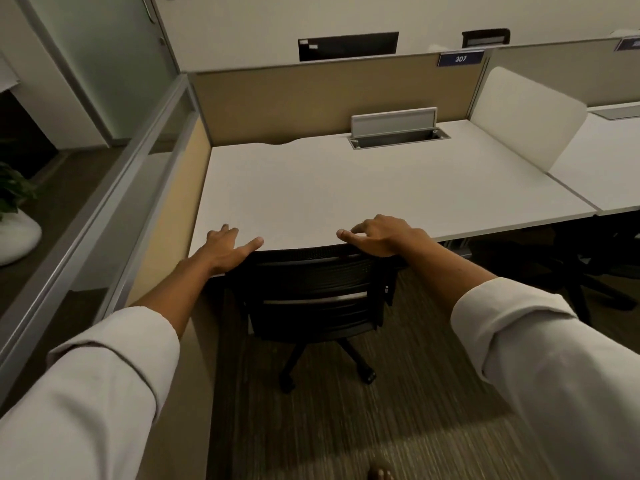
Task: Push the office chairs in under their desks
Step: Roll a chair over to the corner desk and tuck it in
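While the black office chair is sitting tucked in with its backrest top right against the front edge of the white desk, both hands are resting on that backrest. The left hand is lying with fingers straight and spread at the backrest's left corner, reaching over the desk edge. The right hand is curling its fingers over the right corner, gripping it.
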